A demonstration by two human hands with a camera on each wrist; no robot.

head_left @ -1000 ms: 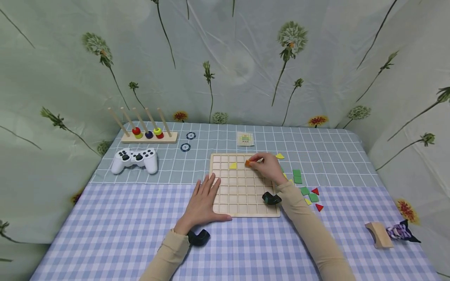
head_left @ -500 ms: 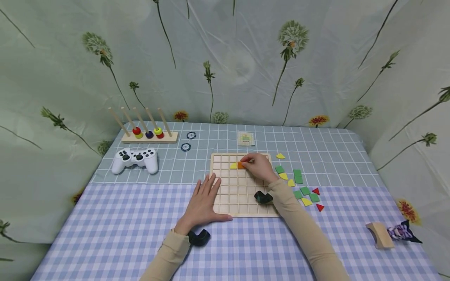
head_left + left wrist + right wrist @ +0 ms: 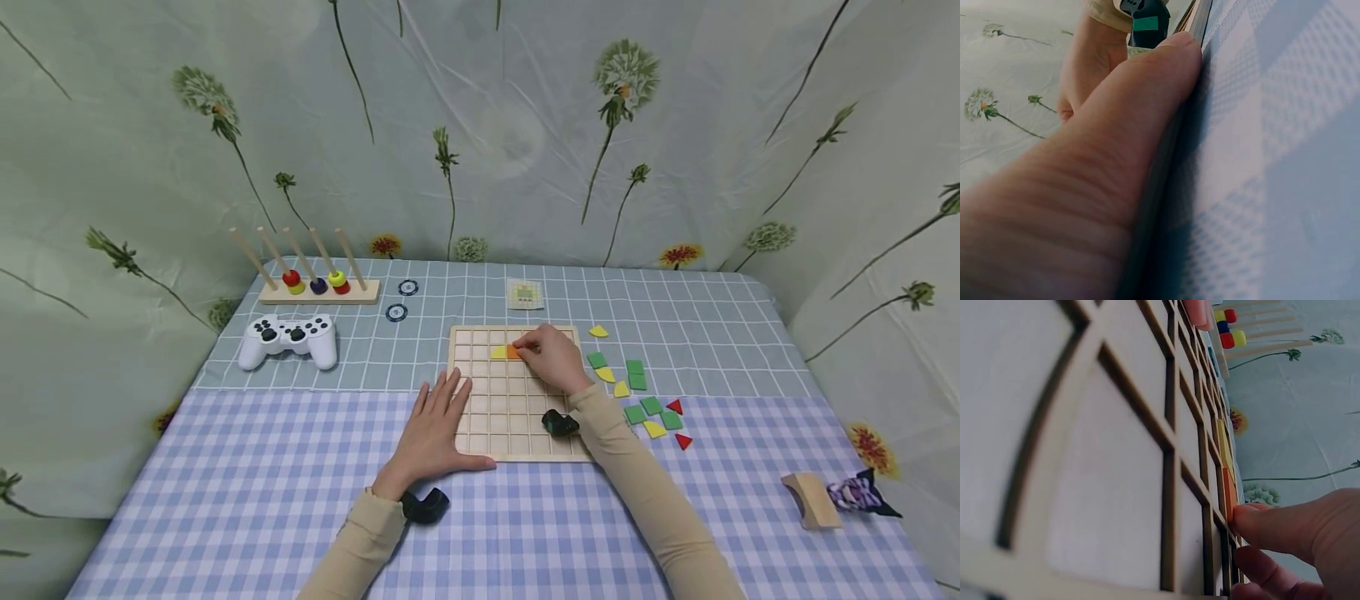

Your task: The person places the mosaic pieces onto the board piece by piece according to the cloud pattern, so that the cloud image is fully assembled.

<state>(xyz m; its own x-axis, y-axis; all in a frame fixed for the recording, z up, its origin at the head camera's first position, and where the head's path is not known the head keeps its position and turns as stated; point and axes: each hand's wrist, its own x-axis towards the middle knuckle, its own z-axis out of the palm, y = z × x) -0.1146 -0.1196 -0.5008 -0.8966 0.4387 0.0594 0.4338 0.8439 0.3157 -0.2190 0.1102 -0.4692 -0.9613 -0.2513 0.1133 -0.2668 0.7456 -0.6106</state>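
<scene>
A wooden grid board (image 3: 497,423) lies flat on the table. Toward its far side a yellow tile (image 3: 498,352) sits in one cell, with an orange tile (image 3: 513,352) right beside it. My right hand (image 3: 553,360) pinches the orange tile by its right side. In the right wrist view, thumb and fingertips meet at the edge of the orange tile (image 3: 1229,495); the fingers' far side is hidden. My left hand (image 3: 432,433) rests on the board's near left corner, fingers spread along the left edge and thumb along the front edge.
Loose green tiles (image 3: 636,375), yellow tiles (image 3: 605,375) and red triangles (image 3: 683,441) lie right of the board. Behind it is a small pattern card (image 3: 524,294). A white game controller (image 3: 288,340), a peg stand (image 3: 321,292) and a wooden arch block (image 3: 812,501) are farther out.
My right hand has moved left with the orange tile, bringing it beside the yellow one; in the last half second it barely shifts. The left hand stays in place.
</scene>
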